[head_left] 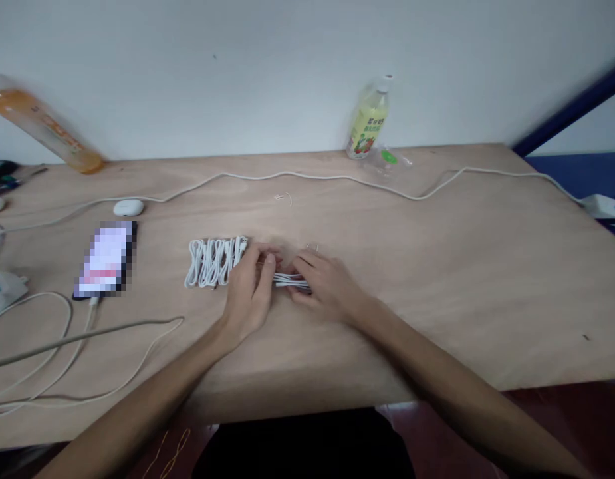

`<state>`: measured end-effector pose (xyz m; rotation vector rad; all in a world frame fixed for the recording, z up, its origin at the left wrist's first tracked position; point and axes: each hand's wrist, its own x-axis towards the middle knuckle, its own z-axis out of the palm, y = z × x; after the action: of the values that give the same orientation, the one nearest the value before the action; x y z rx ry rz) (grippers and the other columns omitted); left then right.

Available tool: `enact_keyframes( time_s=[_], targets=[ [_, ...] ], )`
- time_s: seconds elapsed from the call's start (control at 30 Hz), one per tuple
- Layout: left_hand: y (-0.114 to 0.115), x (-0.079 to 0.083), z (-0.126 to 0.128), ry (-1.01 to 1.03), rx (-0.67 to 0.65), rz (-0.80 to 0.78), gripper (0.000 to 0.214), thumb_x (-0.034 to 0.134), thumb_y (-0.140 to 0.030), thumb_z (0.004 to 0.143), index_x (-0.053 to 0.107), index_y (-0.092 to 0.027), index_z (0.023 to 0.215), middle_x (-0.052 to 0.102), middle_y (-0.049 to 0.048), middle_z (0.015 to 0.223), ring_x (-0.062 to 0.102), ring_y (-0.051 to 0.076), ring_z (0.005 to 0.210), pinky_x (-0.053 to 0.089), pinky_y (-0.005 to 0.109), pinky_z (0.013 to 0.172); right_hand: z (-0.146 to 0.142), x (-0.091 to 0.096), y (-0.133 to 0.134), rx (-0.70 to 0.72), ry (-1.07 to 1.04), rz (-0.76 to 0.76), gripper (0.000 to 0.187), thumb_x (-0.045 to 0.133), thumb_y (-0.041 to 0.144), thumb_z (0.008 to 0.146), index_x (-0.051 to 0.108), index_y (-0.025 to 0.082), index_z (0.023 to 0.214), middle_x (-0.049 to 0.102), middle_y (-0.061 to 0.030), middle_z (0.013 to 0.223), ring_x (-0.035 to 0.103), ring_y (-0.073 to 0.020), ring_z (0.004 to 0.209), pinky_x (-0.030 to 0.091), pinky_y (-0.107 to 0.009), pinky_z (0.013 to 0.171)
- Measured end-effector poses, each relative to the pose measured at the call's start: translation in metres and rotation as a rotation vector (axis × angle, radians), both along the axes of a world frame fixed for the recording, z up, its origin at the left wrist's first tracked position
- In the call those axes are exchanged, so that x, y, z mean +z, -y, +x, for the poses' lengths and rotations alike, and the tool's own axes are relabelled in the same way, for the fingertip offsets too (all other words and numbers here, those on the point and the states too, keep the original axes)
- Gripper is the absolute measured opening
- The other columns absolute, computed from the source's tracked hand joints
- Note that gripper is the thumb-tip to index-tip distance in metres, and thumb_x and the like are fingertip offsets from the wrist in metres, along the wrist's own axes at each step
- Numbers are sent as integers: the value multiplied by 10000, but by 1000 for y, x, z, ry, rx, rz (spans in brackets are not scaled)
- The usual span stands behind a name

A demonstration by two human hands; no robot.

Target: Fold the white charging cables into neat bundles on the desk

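Between my two hands lies a folded white cable point(286, 281), low over the table. The fingers of my right hand point(323, 278) are wrapped round its right end. My left hand point(251, 279) is at its left end, with thumb and fingers curved toward each other; whether they press on the cable is partly hidden. Just left of that hand several bundled white cables point(215, 261) sit side by side in a row, the nearest one close to my knuckles. Behind my right fingers a small thin loop point(312, 247) shows on the wood.
A phone point(106, 259) on a charging cord and a white earbud case point(128, 207) lie to the left. One long white cord point(287, 174) crosses the back of the wooden table point(461, 279). An orange bottle point(48, 130) and a yellow-green bottle point(369, 123) stand by the wall.
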<state>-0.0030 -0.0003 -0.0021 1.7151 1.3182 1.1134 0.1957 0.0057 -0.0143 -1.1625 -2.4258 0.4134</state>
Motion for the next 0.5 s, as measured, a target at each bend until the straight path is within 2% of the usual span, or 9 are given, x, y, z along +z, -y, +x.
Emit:
enact_keyframes(
  time_s=[0.1,0.2,0.3,0.4,0.5],
  targets=[
    [-1,0,2,116,26,-39,256,579,-430,1081,680,-217,1180,799,64,1014,781,246,951,617,424,921,0,2,0,-62,-148,-33,67,662,208,982,665,206,1049,749,-94,1070,681,-239,926,540,-361,804],
    [-2,-2,5,316,10,-125,292,663,-472,1048,660,-222,1198,800,53,1005,787,236,916,643,409,882,-1,6,0,-142,-365,-72,61,671,214,953,638,223,1003,728,-49,977,635,-199,813,511,-337,766],
    [-2,-2,8,474,-21,-206,327,760,-484,995,667,-222,1166,814,52,1016,788,224,890,664,381,830,-5,11,3,-205,-585,-239,95,693,284,953,626,235,999,693,1,881,582,-164,713,476,-313,698],
    [-2,1,9,462,-85,-240,291,784,-468,977,725,-206,1089,826,56,1017,781,209,870,663,352,813,-11,13,6,-208,-782,-466,180,694,388,981,653,230,1057,693,5,886,620,-164,738,499,-309,693],
    [-4,1,9,424,-132,-265,272,788,-461,964,775,-195,1019,832,56,967,776,207,839,661,343,793,-14,12,6,-208,-918,-583,257,707,464,988,685,221,1069,714,-14,940,661,-173,807,533,-311,720]
  ],
)
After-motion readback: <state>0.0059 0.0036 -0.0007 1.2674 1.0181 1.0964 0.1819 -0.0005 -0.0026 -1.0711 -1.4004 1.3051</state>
